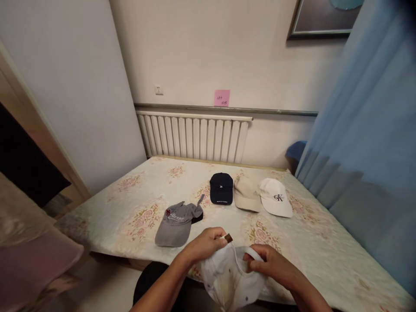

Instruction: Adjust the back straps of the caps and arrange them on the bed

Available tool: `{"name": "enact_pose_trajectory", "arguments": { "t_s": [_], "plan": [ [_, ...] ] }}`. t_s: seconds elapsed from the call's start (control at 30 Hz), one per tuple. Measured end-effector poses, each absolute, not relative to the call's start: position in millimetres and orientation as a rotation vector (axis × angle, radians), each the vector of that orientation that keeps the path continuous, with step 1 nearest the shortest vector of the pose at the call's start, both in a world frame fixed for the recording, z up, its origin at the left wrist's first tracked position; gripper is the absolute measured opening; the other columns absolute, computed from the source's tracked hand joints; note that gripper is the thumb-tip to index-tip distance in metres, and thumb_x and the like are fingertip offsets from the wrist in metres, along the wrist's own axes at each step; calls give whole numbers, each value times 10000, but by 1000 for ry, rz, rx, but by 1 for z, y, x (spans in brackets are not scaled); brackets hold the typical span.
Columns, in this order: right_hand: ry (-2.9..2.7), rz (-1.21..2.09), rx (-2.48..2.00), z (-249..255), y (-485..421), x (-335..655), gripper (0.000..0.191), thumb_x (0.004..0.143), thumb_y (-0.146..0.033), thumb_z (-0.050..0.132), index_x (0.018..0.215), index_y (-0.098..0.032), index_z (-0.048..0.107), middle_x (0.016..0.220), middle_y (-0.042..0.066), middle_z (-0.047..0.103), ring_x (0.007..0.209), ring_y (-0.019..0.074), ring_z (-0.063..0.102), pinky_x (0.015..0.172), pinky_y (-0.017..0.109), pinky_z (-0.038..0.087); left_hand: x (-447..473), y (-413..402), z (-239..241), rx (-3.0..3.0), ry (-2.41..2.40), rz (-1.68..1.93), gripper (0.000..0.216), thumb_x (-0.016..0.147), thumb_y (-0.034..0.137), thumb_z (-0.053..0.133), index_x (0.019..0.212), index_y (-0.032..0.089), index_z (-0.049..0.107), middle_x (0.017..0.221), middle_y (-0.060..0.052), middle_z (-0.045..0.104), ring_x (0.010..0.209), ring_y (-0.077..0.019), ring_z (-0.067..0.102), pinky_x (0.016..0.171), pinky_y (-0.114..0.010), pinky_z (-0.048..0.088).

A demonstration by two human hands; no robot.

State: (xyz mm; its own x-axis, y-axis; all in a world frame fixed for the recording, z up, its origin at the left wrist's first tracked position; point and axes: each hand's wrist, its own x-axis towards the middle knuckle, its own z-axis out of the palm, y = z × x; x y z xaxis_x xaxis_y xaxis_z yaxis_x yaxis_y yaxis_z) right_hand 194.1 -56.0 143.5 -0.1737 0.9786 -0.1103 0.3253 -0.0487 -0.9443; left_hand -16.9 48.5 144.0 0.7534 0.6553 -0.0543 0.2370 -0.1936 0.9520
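Observation:
A white baseball cap is held in both hands at the near edge of the bed, its back opening and strap facing up. My left hand pinches the cap's rim beside a small brown tag. My right hand grips the strap at the back opening. Beyond them lies a grey cap with white lettering, its strap loose. Farther back, a navy cap, a beige cap and a white cap with CK letters stand side by side in a row.
The caps lie on a bed with a floral cover. Behind it are a white radiator and a wall with a pink note. A blue curtain hangs on the right; a tall white panel stands at left.

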Motion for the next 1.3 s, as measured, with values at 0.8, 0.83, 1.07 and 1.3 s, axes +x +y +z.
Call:
{"name": "enact_pose_trajectory", "arguments": {
  "t_s": [0.8,0.83,1.07,1.3],
  "plan": [
    [-1283,1292,-1285,169,-60,151,34,738,-205,560,765,-183,559,549,-54,556,472,91,467,501,222,330,-32,19,152,1596,651,453,205,715,278,559,887,194,485,663,67,456,537,-69,343,510,-198,231],
    [-1303,1247,-1328,169,-59,149,34,742,-218,561,755,-187,555,541,-62,527,463,88,444,483,219,321,-31,17,153,1627,661,463,203,717,281,557,883,195,480,673,65,463,554,-74,356,518,-200,242],
    [-1341,1198,-1438,155,-55,145,155,773,-310,561,704,-171,566,552,-52,493,465,82,416,455,215,303,-23,6,159,1880,727,564,133,739,276,538,817,190,472,698,52,504,665,-108,429,576,-216,289],
    [-1175,1427,-1270,142,-53,147,188,742,-330,588,720,-143,587,549,-36,533,413,56,355,433,206,282,-20,0,161,1980,748,507,220,630,153,595,827,192,504,689,70,501,644,-94,434,554,-202,291]
  ]
}}
